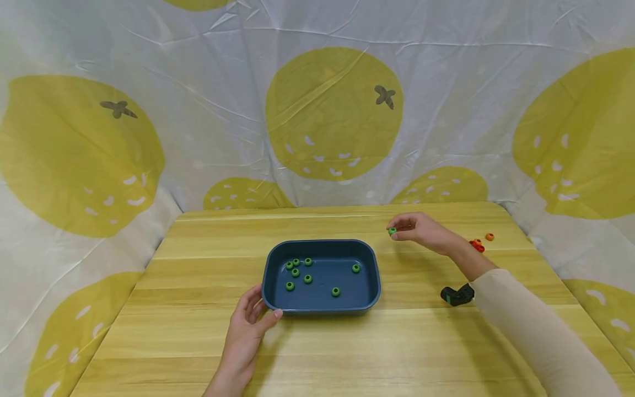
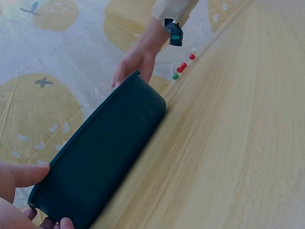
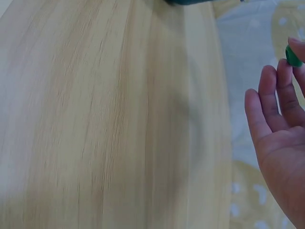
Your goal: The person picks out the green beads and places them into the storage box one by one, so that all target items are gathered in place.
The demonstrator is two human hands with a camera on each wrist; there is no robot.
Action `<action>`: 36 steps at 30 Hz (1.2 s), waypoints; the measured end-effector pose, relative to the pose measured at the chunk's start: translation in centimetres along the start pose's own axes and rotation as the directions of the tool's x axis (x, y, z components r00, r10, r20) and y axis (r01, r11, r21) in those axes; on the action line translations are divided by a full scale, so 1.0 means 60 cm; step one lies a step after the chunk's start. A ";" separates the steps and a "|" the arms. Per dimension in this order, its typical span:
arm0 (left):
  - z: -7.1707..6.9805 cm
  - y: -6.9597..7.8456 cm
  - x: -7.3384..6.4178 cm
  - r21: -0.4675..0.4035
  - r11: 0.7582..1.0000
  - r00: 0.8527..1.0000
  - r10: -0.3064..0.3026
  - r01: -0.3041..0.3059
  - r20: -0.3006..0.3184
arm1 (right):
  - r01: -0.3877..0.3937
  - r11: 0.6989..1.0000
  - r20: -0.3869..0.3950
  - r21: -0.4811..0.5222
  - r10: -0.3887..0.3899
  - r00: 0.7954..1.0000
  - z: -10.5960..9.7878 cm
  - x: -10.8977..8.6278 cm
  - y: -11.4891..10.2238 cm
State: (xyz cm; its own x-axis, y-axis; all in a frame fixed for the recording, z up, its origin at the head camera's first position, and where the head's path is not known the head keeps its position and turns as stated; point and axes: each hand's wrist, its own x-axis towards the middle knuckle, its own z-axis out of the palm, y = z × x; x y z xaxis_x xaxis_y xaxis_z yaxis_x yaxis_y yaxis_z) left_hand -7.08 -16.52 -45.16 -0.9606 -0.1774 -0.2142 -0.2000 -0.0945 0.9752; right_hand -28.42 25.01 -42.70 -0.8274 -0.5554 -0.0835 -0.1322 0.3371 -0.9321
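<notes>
A dark blue plastic bin [image 1: 322,310] stands at the middle of the wooden table, with several green beads [image 1: 307,279] scattered on its floor. My left hand [image 1: 248,322] grips its front left corner, thumb on the rim and fingers against the side. In the left wrist view the bin [image 2: 102,152] shows only its outer wall. Up beyond the bin's right end, my right hand [image 1: 421,231] pinches one green bead [image 1: 392,231] between thumb and fingertips, above the table. The other fingers of the right hand [image 3: 281,124] are loosely bent in the right wrist view.
Red beads [image 1: 480,248] and an orange bead [image 1: 490,237] lie at the table's right rear, partly behind the right wrist; a loose green bead [image 2: 176,76] sits beside them. A black device [image 1: 457,295] shows by the right sleeve. A fruit-patterned cloth [image 1: 198,110] hangs behind the table.
</notes>
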 end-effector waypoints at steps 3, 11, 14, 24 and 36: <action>0.000 0.000 -0.001 0.001 1.000 1.000 -0.001 0.001 -0.001 | 0.015 1.000 0.021 0.010 -0.015 1.000 0.010 0.008 -0.009; 0.000 -0.001 0.000 0.005 1.000 1.000 -0.005 0.005 -0.002 | 0.025 0.999 0.068 0.031 -0.027 0.997 0.032 0.023 -0.034; -0.001 0.000 0.000 0.007 1.000 1.000 -0.009 0.009 -0.003 | 0.041 0.999 0.081 0.016 -0.043 0.996 0.040 0.031 -0.043; -0.003 0.001 0.002 0.010 1.000 1.000 -0.012 0.012 -0.006 | 0.082 0.997 0.177 0.017 -0.083 0.981 0.071 0.063 -0.081; -0.002 -0.002 0.004 0.005 1.000 1.000 -0.010 0.010 -0.005 | 0.141 0.989 0.233 -0.044 -0.127 0.964 0.106 0.099 -0.109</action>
State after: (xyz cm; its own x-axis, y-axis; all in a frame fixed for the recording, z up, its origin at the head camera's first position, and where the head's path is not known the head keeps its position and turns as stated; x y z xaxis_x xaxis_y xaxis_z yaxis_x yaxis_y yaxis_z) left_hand -7.24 -16.64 -45.33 -0.9576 -0.1812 -0.2242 -0.2107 -0.0909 0.9733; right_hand -28.99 14.67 -39.36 -0.6537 -0.7555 -0.0445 -0.2712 0.2888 -0.9182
